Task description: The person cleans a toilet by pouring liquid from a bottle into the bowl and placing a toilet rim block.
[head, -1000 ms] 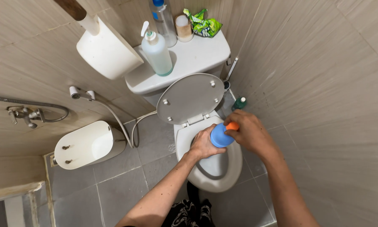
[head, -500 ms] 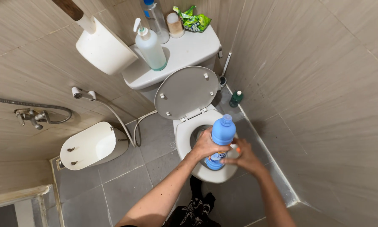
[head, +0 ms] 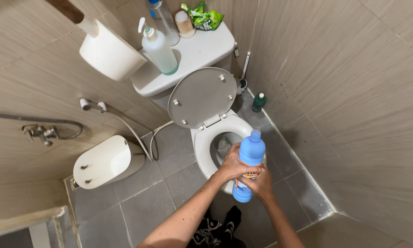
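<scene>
Both hands have a closed grip on the blue bottle (head: 248,165) — my left hand (head: 231,167) wraps its middle from the left, my right hand (head: 260,184) clasps it lower down on the right. I hold the bottle upright, uncapped neck on top, above the front rim of the white toilet bowl (head: 205,156) — its lid (head: 201,97) stands raised against the tank (head: 197,57).
</scene>
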